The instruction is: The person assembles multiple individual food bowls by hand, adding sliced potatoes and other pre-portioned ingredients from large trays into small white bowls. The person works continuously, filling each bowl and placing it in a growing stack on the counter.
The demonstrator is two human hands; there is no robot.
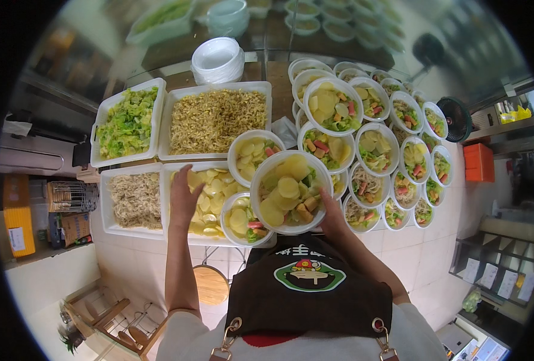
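Note:
My left hand (186, 195) is over the left side of a white tray of pale yellow potato slices (214, 186), thumb and fingers apart and nothing visible in them. With my right hand (333, 210) I grip the right rim of a round white bowl (256, 198), held in front of my apron. It contains potato slices (288, 188), green lettuce and browned chunks. Two similar filled bowls stand beside it, one with potato slices and pink sausage pieces (255, 157), the other (243, 219) partly over the tray's edge.
Trays of chopped lettuce (128, 123), bean sprouts (219, 120) and pale shredded food (136, 201) adjoin the potato tray. Stacked empty bowls (217, 60) stand behind. Many filled bowls (375, 147) crowd the right, some stacked. A round stool (211, 284) is below the table; a dark fan (455, 119) stands right.

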